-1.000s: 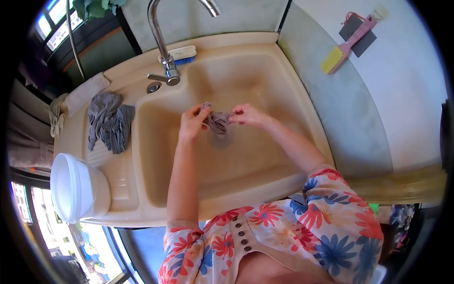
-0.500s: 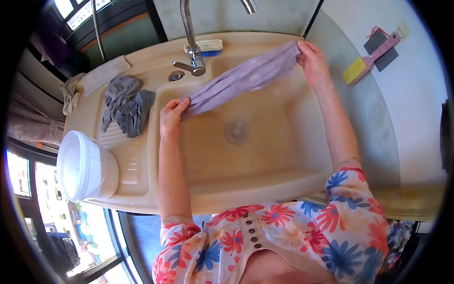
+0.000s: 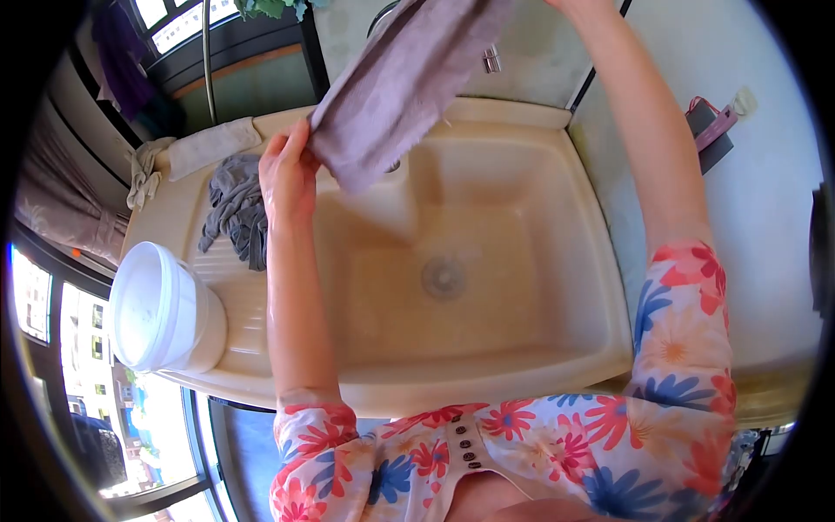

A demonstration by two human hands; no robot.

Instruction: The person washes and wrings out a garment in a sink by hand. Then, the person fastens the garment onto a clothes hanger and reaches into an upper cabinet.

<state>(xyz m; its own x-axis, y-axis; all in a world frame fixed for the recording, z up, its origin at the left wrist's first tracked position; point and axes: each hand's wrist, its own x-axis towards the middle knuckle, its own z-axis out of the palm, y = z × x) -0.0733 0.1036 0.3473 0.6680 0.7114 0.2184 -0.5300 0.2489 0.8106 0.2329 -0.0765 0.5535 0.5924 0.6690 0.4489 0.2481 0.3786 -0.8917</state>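
Note:
A damp mauve-grey cloth [image 3: 404, 87] is stretched at a slant above the sink's back edge, its upper end running out of view at the top. My left hand [image 3: 290, 178] is closed on its lower left corner, thumb and fingers pinching the edge. Only the lower part of my right hand [image 3: 574, 5] shows at the top edge; its grip is cut off, but the cloth hangs taut toward it. Below lies the beige sink [image 3: 487, 339], with a drain [image 3: 444, 277] in its floor. The cloth hides most of the tap.
A crumpled dark grey cloth [image 3: 235, 204] lies on the ribbed drainboard left of my forearm. Nearer stands a white bucket [image 3: 143, 304]. A folded white cloth [image 3: 213, 148] rests on the back left rim. On the right wall hangs a pink-handled brush [image 3: 718, 129].
Both hands have risen, lifting the cloth up and away from over the basin. It now spreads wider, and my right hand has mostly left the view at the top.

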